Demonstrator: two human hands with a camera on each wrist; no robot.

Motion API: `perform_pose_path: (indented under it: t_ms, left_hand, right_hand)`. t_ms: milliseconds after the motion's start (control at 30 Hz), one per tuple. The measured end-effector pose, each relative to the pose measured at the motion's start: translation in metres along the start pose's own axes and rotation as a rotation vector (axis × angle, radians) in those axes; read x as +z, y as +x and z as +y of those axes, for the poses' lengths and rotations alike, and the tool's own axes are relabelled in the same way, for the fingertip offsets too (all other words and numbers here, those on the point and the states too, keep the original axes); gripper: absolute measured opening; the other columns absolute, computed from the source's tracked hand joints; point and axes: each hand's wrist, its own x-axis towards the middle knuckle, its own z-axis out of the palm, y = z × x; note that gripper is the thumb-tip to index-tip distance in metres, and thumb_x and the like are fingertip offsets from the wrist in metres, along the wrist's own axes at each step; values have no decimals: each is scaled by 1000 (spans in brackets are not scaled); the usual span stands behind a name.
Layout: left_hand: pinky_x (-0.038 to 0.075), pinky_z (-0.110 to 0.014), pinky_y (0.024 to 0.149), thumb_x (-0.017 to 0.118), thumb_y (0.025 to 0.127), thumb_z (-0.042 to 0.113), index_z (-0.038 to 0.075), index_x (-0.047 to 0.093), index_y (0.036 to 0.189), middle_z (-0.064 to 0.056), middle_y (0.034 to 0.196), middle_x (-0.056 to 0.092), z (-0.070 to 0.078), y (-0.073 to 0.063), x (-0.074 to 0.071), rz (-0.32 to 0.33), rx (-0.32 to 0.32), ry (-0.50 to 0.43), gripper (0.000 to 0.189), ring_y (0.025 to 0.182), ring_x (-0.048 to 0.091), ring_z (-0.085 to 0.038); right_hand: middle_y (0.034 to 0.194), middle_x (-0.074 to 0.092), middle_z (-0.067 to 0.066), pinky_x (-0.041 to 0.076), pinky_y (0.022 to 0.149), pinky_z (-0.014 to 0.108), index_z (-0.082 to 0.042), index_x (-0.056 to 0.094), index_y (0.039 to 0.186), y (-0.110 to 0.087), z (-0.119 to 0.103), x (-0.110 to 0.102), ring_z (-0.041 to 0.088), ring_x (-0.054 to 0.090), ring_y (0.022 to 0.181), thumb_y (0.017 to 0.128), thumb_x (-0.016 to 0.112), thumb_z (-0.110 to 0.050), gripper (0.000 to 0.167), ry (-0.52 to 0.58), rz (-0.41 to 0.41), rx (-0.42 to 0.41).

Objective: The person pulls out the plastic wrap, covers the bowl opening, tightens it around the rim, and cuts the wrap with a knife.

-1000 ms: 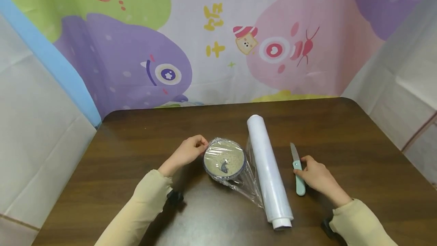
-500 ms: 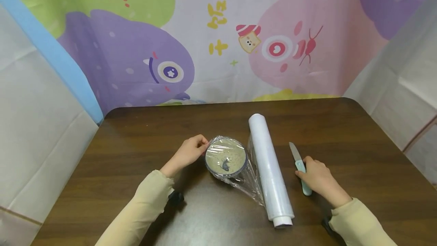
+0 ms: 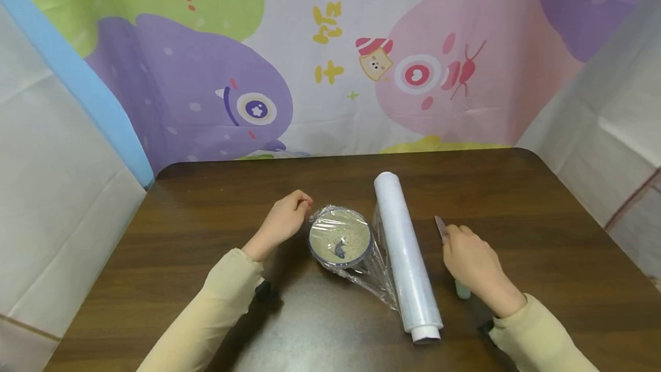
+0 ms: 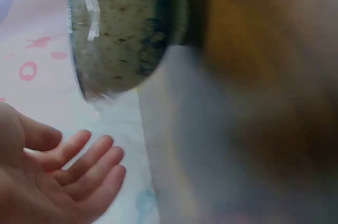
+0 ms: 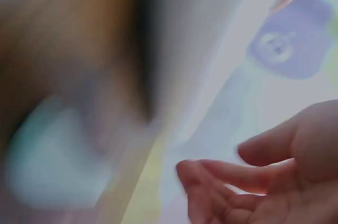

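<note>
In the head view, a speckled bowl (image 3: 315,256) with a blue rim stands under stretched cling film (image 3: 373,281). The film runs across to its white roll (image 3: 408,254). My left hand (image 3: 283,220) is just off the bowl's left side; in the left wrist view its relaxed fingers hold nothing below the bowl's wall (image 4: 121,39). Over the knife, my right hand (image 3: 472,257) covers most of it; the blade tip and the end of the pale green handle (image 3: 462,291) show. The right wrist view has loosely bent fingers (image 5: 232,174) with nothing in them, and a blurred pale green shape.
All of this lies on a dark wooden table (image 3: 237,182). A cartoon-printed cloth (image 3: 330,119) hangs behind the far edge, and pale panels (image 3: 619,131) flank both sides.
My left hand has drawn back from the bowl's rim, up and slightly left. The right hand, earlier with thumb and fingers on the knife's handle, has turned over and shifted left above it.
</note>
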Motion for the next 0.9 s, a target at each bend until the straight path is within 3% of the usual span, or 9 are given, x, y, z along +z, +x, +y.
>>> perform_pose_path:
  t_ms: [67,133,267,367,467,633,900]
  left_hand:
    - [44,-39,86,40,95,14,6,59,109,-10,110,62,8,6,0,-10,63,-6,25,99,58,-23]
    - [42,-40,92,39,96,14,6,58,115,-10,117,59,17,12,1,-69,131,-25,28,107,55,-25]
    - [39,-39,97,38,96,14,7,55,122,-9,124,56,32,20,10,-240,216,-52,32,115,52,-24]
    - [39,-39,98,38,97,16,8,54,124,-8,126,55,37,23,17,-316,232,-28,33,118,50,-24]
    - [38,-39,99,37,97,18,7,54,124,-9,127,54,37,23,22,-343,223,-7,34,120,48,-25]
    - [36,-40,100,36,98,23,6,54,125,-10,129,53,31,22,29,-352,200,0,36,122,46,-27]
    - [40,-38,97,37,98,24,11,63,113,-6,118,61,28,24,33,-280,149,-15,34,115,52,-23]
  right_hand:
    - [102,59,23,48,71,45,8,54,113,3,-21,-3,33,59,84,91,44,-9,30,150,16,-62]
    - [117,53,26,43,87,47,8,47,123,6,-44,-4,36,55,103,92,44,-9,35,400,-50,-53]
    - [137,33,30,30,103,48,11,27,135,11,-81,0,39,34,126,94,39,-9,47,962,-199,94]
    - [144,18,29,18,109,47,13,17,137,13,-98,8,38,17,134,95,34,-9,51,1206,-256,206]
    - [148,10,26,10,111,47,11,13,140,13,-106,19,36,8,137,95,32,-13,54,1249,-282,282]
    - [149,1,25,0,110,51,8,4,142,12,-111,36,39,-1,136,96,31,-21,61,1240,-275,324]
    - [148,-13,25,-6,109,50,8,-10,140,13,-121,51,37,-12,136,94,35,-30,74,1311,-241,370]
